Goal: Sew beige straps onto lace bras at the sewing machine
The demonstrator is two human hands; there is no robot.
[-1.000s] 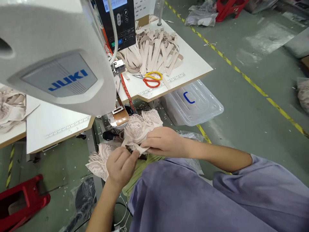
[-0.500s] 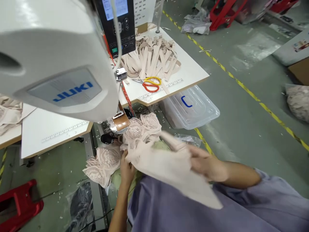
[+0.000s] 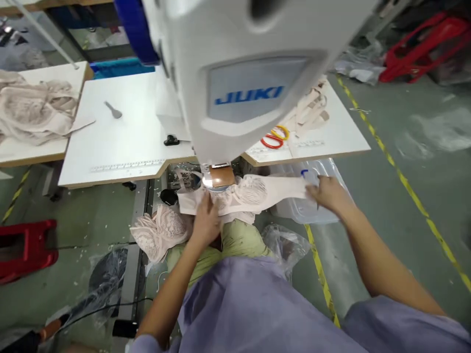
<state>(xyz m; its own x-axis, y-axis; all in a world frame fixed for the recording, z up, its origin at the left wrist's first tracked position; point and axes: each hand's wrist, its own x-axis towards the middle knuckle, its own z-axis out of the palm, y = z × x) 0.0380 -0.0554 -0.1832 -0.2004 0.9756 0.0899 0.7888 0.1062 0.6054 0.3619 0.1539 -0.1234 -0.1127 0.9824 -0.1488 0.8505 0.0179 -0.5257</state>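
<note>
A pale pink lace bra (image 3: 283,190) is stretched out sideways below the sewing machine head (image 3: 253,59). My right hand (image 3: 329,194) is closed on the end of its right band, holding it out taut over the plastic box. Near the middle, my left hand (image 3: 206,223) pinches the bra's lower edge, just under the machine's brown guard (image 3: 221,175). The needle area is hidden behind that guard. More lace bras (image 3: 162,233) lie bunched to the left of my left hand, and some lace shows beneath the held bra.
Red and yellow scissors (image 3: 272,142) and beige straps (image 3: 307,113) lie on the right tabletop. More bras (image 3: 33,110) are heaped at far left. A lidded clear box (image 3: 294,213) stands below the right table edge. A red stool (image 3: 27,250) is at lower left.
My view has swung left. The bra, bunched and blurred over my lap before, is now spread out under the machine head. My right hand has moved outward with the band.
</note>
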